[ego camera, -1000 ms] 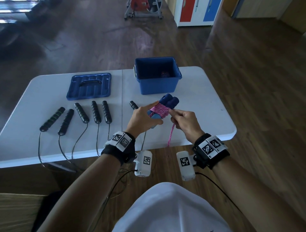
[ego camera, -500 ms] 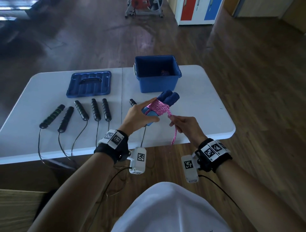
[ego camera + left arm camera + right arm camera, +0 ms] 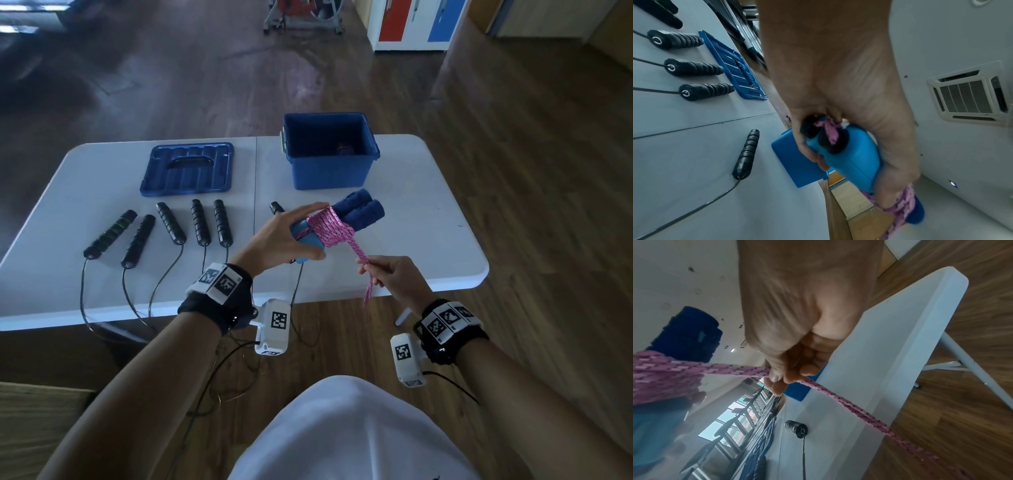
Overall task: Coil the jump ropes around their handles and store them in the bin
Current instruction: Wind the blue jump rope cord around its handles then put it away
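My left hand (image 3: 291,236) grips a pair of blue jump-rope handles (image 3: 359,212) held together above the white table (image 3: 428,205), with a pink rope (image 3: 329,229) coiled round their middle. In the left wrist view the blue handles (image 3: 851,154) fill my left hand (image 3: 838,97). My right hand (image 3: 387,277) pinches the loose end of the pink rope (image 3: 735,371) in front of the table's near edge; a short tail hangs below it. The open blue bin (image 3: 329,171) stands just beyond the handles, something small inside.
Several black jump-rope handles (image 3: 198,222) lie in a row on the table's left half, their thin cords hanging over the near edge. One more black handle (image 3: 276,207) lies behind my left hand. The blue bin lid (image 3: 188,169) lies flat at the back left.
My right hand has pulled the pink rope down and to the right, away from the coil. The left hand has tilted the handles up slightly; the hanging tail is shorter.
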